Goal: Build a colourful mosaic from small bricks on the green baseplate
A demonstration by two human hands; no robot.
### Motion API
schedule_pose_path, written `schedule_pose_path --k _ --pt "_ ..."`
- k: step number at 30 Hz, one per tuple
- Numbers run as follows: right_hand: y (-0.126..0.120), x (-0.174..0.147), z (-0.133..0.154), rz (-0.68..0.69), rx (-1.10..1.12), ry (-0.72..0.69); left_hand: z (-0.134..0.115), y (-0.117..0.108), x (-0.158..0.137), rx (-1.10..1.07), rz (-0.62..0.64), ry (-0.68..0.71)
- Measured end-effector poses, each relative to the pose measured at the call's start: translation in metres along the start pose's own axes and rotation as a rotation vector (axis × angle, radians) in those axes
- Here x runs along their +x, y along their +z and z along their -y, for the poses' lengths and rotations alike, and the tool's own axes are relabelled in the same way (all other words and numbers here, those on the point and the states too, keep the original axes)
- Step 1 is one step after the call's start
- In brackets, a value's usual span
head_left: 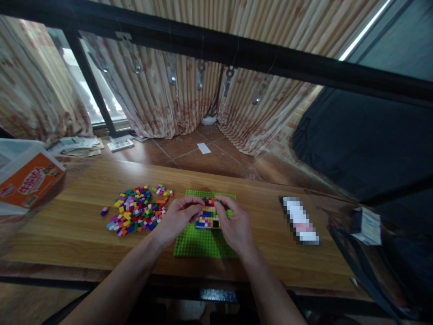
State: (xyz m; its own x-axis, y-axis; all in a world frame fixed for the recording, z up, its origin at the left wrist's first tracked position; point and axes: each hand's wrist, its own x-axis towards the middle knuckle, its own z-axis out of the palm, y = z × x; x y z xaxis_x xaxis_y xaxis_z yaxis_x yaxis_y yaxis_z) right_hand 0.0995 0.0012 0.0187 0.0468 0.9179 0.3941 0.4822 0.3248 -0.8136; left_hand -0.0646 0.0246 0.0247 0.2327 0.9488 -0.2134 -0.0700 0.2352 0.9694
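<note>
forearms (131, 273) extend over the wooden table (269, 221); left hand (176, 217) and right hand (237, 224) clamp opposite sides of the multicolored brick block (209, 218) over the green baseplate (203, 246).

Single head-worn view, facing forward and down, wooden table (269, 221) near below, curtains (152, 101) farther off

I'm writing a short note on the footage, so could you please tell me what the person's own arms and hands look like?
The left hand and right hand are bare, without gloves. The left forearm and right forearm are bare too: no sleeve, watch or bracelet shows. Both narrow toward the wrist.
</note>
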Motion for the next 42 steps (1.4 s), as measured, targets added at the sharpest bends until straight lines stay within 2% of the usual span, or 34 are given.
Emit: schedule_pose_path --k 4,9,15,21,28,34,42 --pt "-0.009 0.004 -0.007 -0.017 -0.028 -0.029 0.002 -0.001 0.002 -0.005 -0.025 -0.005" --pt "-0.018 0.009 -0.02 -0.054 -0.035 0.02 -0.002 -0.001 0.002 0.004 -0.069 0.006" --pt "-0.016 0.009 -0.022 0.049 -0.066 0.055 0.003 -0.003 0.002 0.011 -0.051 0.007" --pt "-0.021 0.009 -0.026 0.058 -0.104 0.137 0.007 -0.005 0.002 0.051 -0.013 0.02" --pt "-0.02 0.005 -0.04 0.1 -0.081 0.089 0.006 -0.006 0.002 0.082 -0.013 0.039" --pt "-0.013 0.005 -0.051 0.057 -0.06 0.17 0.009 -0.007 0.003 0.127 -0.001 0.063" --pt "0.001 0.007 -0.056 -0.003 0.277 0.44 0.012 -0.008 0.004 0.132 0.022 0.082"
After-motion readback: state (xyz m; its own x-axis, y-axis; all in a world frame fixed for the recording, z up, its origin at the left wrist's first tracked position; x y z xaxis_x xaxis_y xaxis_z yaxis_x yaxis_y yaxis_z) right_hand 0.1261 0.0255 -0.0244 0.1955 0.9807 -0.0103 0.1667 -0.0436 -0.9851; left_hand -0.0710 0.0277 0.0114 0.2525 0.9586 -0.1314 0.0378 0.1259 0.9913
